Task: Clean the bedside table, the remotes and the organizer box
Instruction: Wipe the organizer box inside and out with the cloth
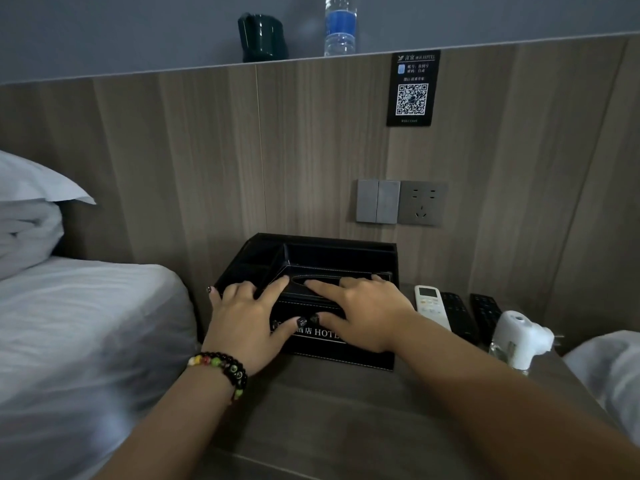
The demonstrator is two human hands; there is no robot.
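Your left hand [247, 317] and right hand [367, 313] lay flat on the organizer box [346, 258], fingers [322, 287] spread, grasping nothing | box sat on the desk [346, 420] against the wall panel | white remote [431, 304] and two black remotes [472, 313] just right of it.

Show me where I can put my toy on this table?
The bare table in front of the black box, between the arms. It's crowded right of the box: remotes and a white plug-in.
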